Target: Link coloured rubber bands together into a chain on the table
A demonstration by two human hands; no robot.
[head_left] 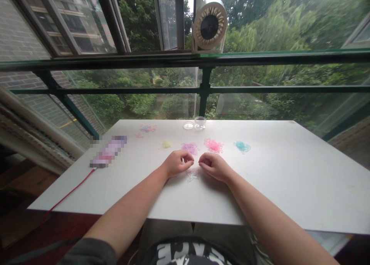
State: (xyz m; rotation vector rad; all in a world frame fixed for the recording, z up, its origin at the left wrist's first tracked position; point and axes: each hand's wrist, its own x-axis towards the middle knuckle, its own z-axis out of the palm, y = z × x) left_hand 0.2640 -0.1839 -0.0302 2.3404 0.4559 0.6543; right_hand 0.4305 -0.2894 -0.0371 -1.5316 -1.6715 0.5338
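Beyond a smooth white rectangular tabletop [274, 176], a dark green metal railing [260, 58] is crossing in front of windows and trees. Serving as landmark is a loose pink pile of thin translucent bands [213, 146]. Nearer the person than it, the left hand [179, 163] and right hand [215, 167] are facing each other, just apart, each thumb and forefinger bending close together; whether either is pinching a band, I cannot tell. Between and below them, a small pale cluster of bands [192, 176] is lying on the near side of the pink pile. Sorting by colour is seemingly the step in hand, so the next move is probably calling for a fine pinch on single bands. Left of the pink pile, a purple pile [189, 148] and a yellow pile [166, 144] are sitting; right of it, a teal pile [242, 146]. Farther left and back, a mixed-colour pile [148, 129] is waiting. Behind the landmark, a clear round container [200, 124] is standing beside a clear disc-shaped lid [189, 125]. The purple pile is crowding the left fingertips, perhaps risking a brush.
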